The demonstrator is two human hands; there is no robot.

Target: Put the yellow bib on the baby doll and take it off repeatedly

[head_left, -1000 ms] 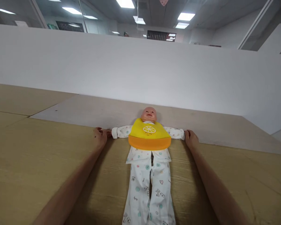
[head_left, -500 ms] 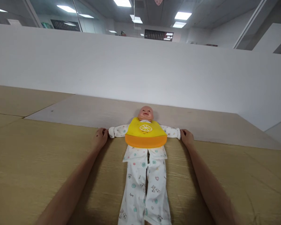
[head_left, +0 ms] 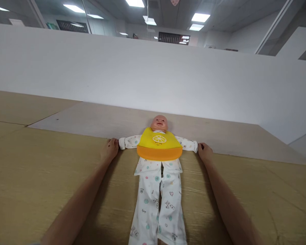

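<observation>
A baby doll (head_left: 160, 122) lies on its back, head toward the wall, arms stretched out to both sides. It wears a yellow bib (head_left: 153, 139) with a citrus-slice print and an orange catch pocket, over a white patterned top (head_left: 146, 165) and matching trousers (head_left: 148, 200). My left hand (head_left: 112, 148) is closed at the cuff of the sleeve (head_left: 129, 142) on the left of the view. At the opposite cuff, my right hand (head_left: 205, 151) pinches the end of the other sleeve (head_left: 190, 144). The doll's own hands are hidden by the cuffs and my fingers.
Under the doll is a tan, slightly wrinkled surface (head_left: 53, 173), with a paler greyish strip (head_left: 97, 117) behind it. A white wall (head_left: 132, 75) rises at the back, topped by glass panes (head_left: 107, 17) through which ceiling lights show.
The view has shifted very slightly. Both hands stay at the cuffs, and the doll keeps the same pose.
</observation>
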